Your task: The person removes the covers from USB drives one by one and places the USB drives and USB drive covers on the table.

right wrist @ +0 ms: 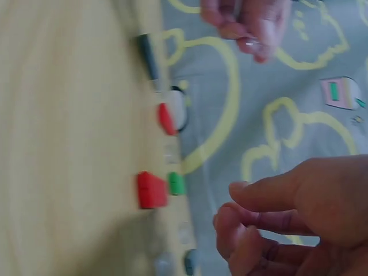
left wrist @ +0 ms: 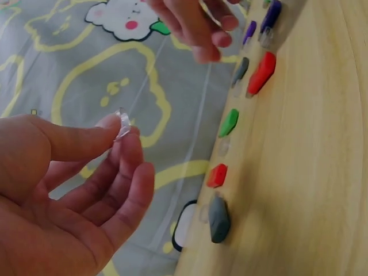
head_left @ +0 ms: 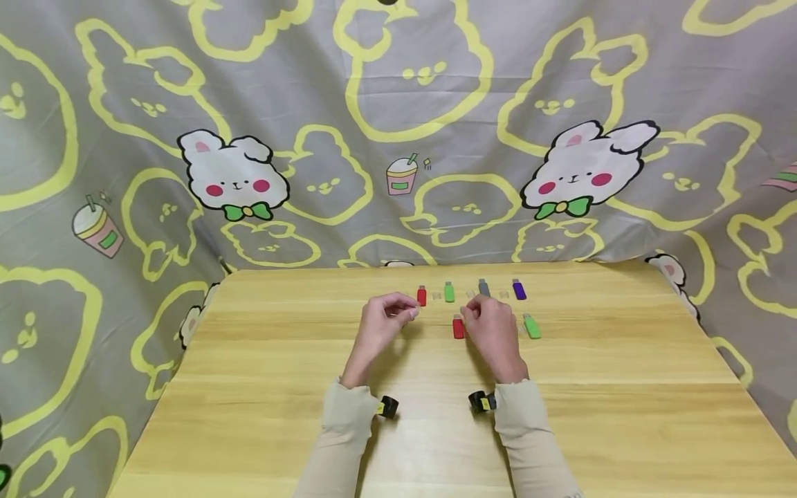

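Note:
My left hand [head_left: 381, 321] pinches a small clear plastic cap [left wrist: 123, 125] between thumb and index finger, raised above the table. To its right, my right hand [head_left: 495, 333] hovers over the drives with fingers loosely bent; nothing shows between them in the right wrist view. Along the back lie a red USB flash drive [head_left: 422, 296], a green one [head_left: 449, 292], a grey one [head_left: 483, 288] and a purple one [head_left: 519, 290]. Nearer lie another red drive [head_left: 458, 327] and another green one [head_left: 532, 326]. The left wrist view shows another grey drive [left wrist: 218, 220], hidden in the head view.
Clear caps, such as one [head_left: 504, 295], lie between the back drives. The wooden table [head_left: 261, 387] meets a patterned curtain [head_left: 311, 173] behind its far edge. Dark wrist cameras sit at both cuffs.

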Motion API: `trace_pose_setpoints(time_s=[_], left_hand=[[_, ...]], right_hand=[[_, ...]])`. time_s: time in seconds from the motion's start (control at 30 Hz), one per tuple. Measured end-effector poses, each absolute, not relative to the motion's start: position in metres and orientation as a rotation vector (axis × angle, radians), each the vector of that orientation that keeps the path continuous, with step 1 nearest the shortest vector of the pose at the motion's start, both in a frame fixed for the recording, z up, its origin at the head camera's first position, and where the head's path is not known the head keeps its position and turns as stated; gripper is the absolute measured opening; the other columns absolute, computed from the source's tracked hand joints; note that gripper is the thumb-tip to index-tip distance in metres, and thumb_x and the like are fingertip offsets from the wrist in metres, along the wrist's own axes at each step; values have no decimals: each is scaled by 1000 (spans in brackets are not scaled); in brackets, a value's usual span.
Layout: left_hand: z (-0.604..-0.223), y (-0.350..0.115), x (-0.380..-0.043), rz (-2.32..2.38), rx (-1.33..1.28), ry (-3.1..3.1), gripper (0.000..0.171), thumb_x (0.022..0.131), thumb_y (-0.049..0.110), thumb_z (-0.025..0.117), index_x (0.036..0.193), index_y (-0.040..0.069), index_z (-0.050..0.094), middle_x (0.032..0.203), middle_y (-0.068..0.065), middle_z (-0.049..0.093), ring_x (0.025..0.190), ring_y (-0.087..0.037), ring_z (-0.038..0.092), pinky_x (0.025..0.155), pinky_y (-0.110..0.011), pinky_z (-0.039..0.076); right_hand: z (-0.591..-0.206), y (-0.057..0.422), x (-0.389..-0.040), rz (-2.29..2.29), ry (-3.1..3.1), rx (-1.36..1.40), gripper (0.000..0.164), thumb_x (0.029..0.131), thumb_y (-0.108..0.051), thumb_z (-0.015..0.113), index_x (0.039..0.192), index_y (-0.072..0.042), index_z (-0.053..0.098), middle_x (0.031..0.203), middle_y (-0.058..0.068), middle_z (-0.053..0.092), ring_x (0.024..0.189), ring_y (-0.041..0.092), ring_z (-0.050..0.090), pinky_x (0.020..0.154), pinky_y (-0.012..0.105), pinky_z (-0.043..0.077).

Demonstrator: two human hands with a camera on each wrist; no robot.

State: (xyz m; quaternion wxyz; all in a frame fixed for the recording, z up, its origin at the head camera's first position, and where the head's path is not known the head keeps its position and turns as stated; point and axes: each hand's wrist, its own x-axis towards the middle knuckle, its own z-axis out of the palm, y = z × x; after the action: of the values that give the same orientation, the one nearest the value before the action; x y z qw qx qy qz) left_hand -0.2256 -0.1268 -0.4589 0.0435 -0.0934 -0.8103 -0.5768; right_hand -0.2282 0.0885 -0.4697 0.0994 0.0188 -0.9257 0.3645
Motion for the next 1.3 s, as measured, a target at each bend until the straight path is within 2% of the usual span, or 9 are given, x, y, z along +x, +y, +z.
trace_pose_setpoints(time_s=[0.13,0.27,0.43,0.57,0.7,0.8,0.87,1.07,1.3], left_hand=[[-456,-125,-224,-1721,-292,-2429,5,90,2,78,95,3,80,89,-8,77,78,-29,70,67,-21,55],[-457,-119,-224,-1699,-282,-2488,7,90,1,77,96,0,80,91,-9,77,78,-21,72,69,-22,57],[-464,-101,-229,-1624,-268,-2618,8,93,0,74,97,-3,80,91,-11,77,79,-23,73,67,-22,57],[-471,-86,-235,-1489,-269,-2722,7,93,2,74,93,1,81,89,-9,77,81,-24,72,65,-23,56],[-478,-77,-239,-1322,-245,-2813,6,91,5,78,89,6,83,88,-5,78,86,-22,73,73,-28,58],[-483,-73,-242,-1151,-246,-2863,6,89,6,80,83,9,83,83,-1,77,87,-21,72,85,-35,58],[-483,-71,-242,-1074,-229,-2898,8,87,7,82,80,11,83,80,0,77,84,-20,72,82,-36,58],[-482,-67,-242,-989,-185,-2946,13,85,8,84,73,13,80,77,1,75,74,-19,70,60,-32,55],[-485,-64,-243,-927,-215,-2895,18,85,8,84,71,11,74,73,2,70,69,-17,66,57,-32,53]], right_hand=[[-457,96,-227,1136,-2687,115,12,95,-8,72,90,2,75,79,10,71,63,21,63,54,31,50],[-448,102,-226,1211,-2648,140,10,95,-7,72,94,2,75,84,11,73,71,25,69,60,35,56],[-445,109,-225,1285,-2654,136,12,97,-10,72,100,1,75,91,13,74,81,28,71,71,41,60],[-447,116,-224,1306,-2678,120,13,97,-11,71,103,1,75,94,13,74,85,29,72,74,42,60],[-448,122,-223,1313,-2676,122,13,97,-11,71,104,-1,76,96,13,75,87,29,73,75,43,61],[-448,125,-224,1323,-2674,124,13,98,-12,71,104,-1,76,98,13,75,89,30,73,77,45,61],[-449,126,-225,1329,-2678,127,14,98,-12,70,105,-1,76,98,13,75,89,30,74,78,45,61],[-447,129,-224,1321,-2680,154,13,98,-10,70,104,0,76,98,14,75,89,32,73,77,46,61],[-446,131,-225,1326,-2687,137,13,97,-9,70,104,0,76,98,14,75,89,32,74,78,46,61]])
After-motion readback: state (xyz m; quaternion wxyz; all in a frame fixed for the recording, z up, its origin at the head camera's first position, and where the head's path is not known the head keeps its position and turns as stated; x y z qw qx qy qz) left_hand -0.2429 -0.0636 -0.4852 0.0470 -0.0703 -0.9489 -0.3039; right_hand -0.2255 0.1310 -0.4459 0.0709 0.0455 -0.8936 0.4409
